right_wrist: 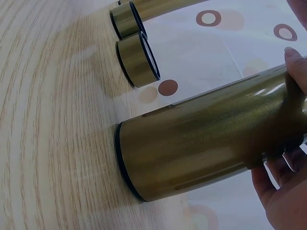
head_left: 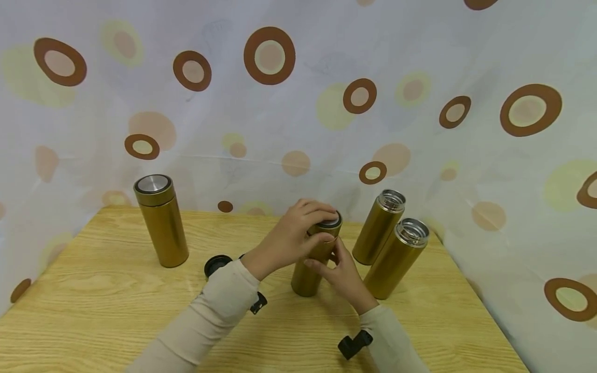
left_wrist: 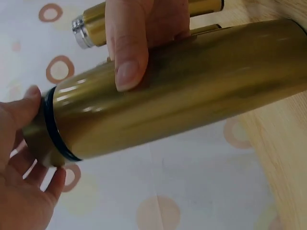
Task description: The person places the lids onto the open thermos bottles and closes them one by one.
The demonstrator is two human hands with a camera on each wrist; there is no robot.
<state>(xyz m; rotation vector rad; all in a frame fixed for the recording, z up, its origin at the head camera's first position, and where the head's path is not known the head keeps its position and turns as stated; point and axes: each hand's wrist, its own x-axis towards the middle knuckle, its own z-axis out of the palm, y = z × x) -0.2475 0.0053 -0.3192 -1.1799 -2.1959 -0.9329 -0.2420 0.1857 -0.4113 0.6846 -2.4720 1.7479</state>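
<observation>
A gold vacuum flask [head_left: 305, 277] stands upright on the wooden table between both hands, its lid on top. From above, my left hand [head_left: 298, 235] grips that lid, fingers over its silver top; the left wrist view shows the fingers and thumb curled around the lid [left_wrist: 36, 141]. My right hand [head_left: 345, 277] holds the flask's body from the right, with the thumb [left_wrist: 128, 72] lying against its side. Two lidless flasks, one farther back [head_left: 377, 230] and one nearer [head_left: 394, 261], stand right of the hands, steel mouths showing.
A lidded gold flask [head_left: 163, 228] stands at the back left. Two loose gold lids, one nearer [right_wrist: 136, 62] and one farther [right_wrist: 125, 21], lie on the table [head_left: 116, 311]; the left forearm partly hides them in the head view. A patterned curtain [head_left: 298, 103] hangs behind the table.
</observation>
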